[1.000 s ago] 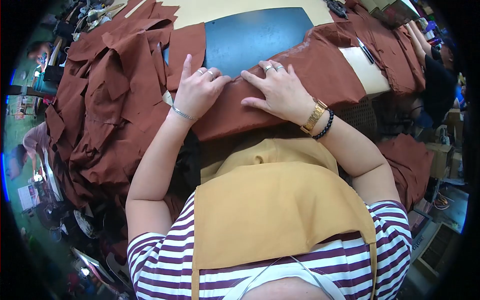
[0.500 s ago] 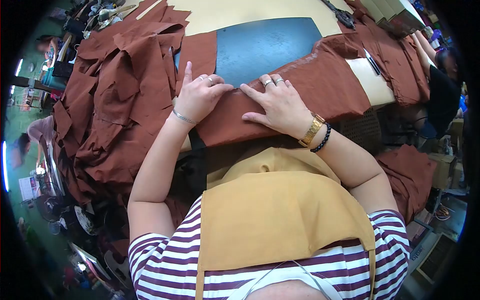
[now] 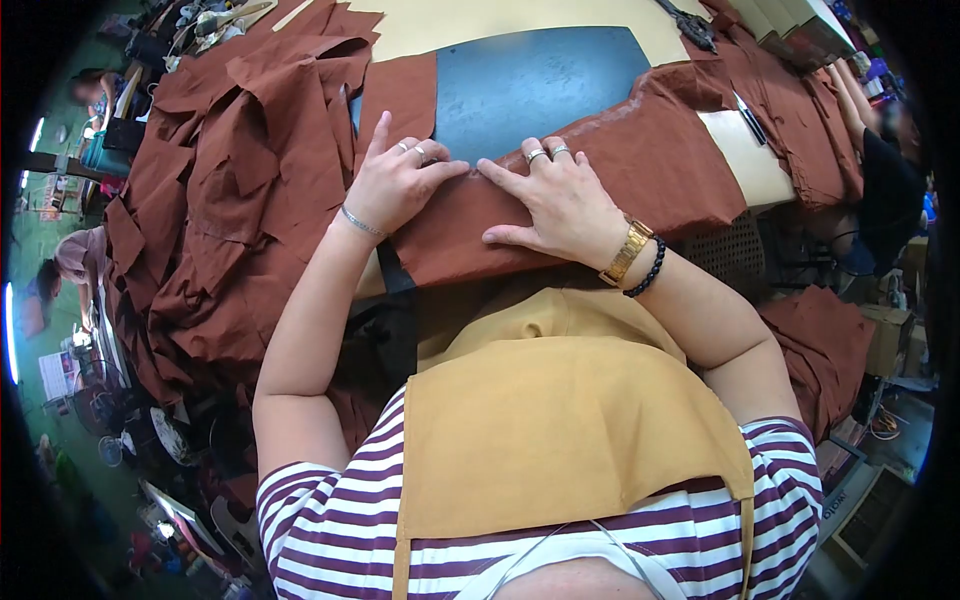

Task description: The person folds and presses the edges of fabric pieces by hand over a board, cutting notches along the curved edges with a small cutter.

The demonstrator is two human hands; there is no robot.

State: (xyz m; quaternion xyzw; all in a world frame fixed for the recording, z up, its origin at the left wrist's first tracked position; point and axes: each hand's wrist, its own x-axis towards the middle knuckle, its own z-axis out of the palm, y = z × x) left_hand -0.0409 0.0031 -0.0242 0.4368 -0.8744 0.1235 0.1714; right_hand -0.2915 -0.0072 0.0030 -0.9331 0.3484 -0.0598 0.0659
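A reddish-brown piece of fabric (image 3: 660,165) lies across the front of the table, partly over a blue-grey board (image 3: 540,85). At the fabric's upper edge, my left hand (image 3: 395,185) is closed, its thumb and index finger pinching the edge while the little finger points up. My right hand (image 3: 570,210) rests flat on the same fabric with fingers apart, and its index fingertip meets the edge close to my left fingertips. Pale marks run along the fabric's edge beyond my right hand.
Crumpled brown fabric (image 3: 230,190) is heaped on the left, with more brown fabric (image 3: 790,150) at the right. Black-handled scissors (image 3: 690,28) lie at the back right. A dark slim tool (image 3: 748,120) sits near the right edge. Other people are at both sides.
Both hands keep nearly the same position at the fabric's edge. The whole view has shifted slightly.
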